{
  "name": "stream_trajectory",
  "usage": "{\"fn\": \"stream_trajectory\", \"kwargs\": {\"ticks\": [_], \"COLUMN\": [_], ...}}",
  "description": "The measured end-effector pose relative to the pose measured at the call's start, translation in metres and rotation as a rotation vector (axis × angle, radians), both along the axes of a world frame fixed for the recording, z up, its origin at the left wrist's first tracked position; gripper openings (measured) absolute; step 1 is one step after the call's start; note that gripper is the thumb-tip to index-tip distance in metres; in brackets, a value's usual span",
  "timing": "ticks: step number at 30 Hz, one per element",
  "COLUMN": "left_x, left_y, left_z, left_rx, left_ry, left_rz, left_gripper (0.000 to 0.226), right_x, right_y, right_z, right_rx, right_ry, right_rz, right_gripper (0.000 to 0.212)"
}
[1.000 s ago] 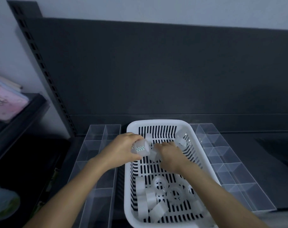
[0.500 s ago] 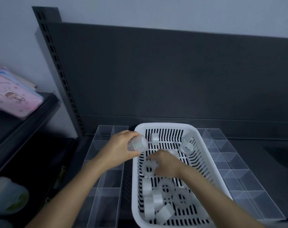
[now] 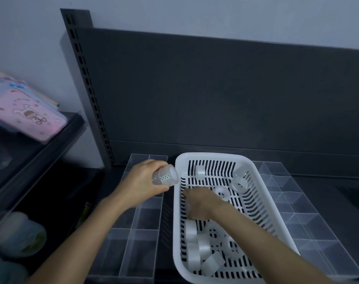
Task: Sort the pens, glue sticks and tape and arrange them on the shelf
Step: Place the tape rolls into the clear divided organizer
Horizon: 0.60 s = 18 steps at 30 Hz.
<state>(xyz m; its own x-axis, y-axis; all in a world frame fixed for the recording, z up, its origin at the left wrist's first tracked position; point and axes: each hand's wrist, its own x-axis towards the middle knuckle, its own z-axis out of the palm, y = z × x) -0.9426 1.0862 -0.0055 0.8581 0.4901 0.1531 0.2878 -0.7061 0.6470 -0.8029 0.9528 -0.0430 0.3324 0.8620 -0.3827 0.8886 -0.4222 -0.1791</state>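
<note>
A white slotted basket (image 3: 254,173) stands on the dark shelf and holds several clear tape rolls (image 3: 196,245). My left hand (image 3: 142,182) grips a short stack of tape rolls (image 3: 166,177) just left of the basket's rim, above a clear divider tray (image 3: 133,238). Down inside the basket, at its left side, my right hand (image 3: 201,202) has its fingers curled near the floor. Whether it holds a roll is hidden. More rolls lie at the basket's far end (image 3: 200,172) and far right (image 3: 239,183).
A second clear divider tray (image 3: 301,226) lies right of the basket. The shelf's dark back panel (image 3: 215,95) rises behind. A side shelf at left carries a pink printed pack (image 3: 29,117); below it sit pale round containers (image 3: 18,235).
My left hand has drawn the tape stack left, off the basket and over the left tray. My right hand has slid nearer and to the basket's left side. The camera view shifted.
</note>
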Motion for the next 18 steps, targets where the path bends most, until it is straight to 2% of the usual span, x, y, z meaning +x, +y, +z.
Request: {"fn": "stream_trajectory", "kwargs": {"ticks": [3, 6, 9, 18], "left_x": [-0.009, -0.014, -0.015, -0.012], "left_y": [0.007, 0.013, 0.016, 0.022], "left_z": [0.0, 0.0, -0.001, -0.01], "left_rx": [0.002, 0.01, 0.004, -0.006], "left_ry": [-0.001, -0.01, -0.014, 0.029], "left_rz": [0.022, 0.034, 0.033, 0.006], "left_gripper": [0.049, 0.048, 0.047, 0.048], "right_x": [0.004, 0.012, 0.014, 0.013], "right_y": [0.001, -0.001, -0.006, -0.016], "right_z": [0.004, 0.005, -0.004, -0.017], "right_rx": [0.046, 0.238, 0.401, 0.351], "right_ry": [0.127, 0.319, 0.371, 0.222], "right_rz": [-0.134, -0.349, -0.447, -0.294], "right_gripper": [0.022, 0.038, 0.056, 0.062]}}
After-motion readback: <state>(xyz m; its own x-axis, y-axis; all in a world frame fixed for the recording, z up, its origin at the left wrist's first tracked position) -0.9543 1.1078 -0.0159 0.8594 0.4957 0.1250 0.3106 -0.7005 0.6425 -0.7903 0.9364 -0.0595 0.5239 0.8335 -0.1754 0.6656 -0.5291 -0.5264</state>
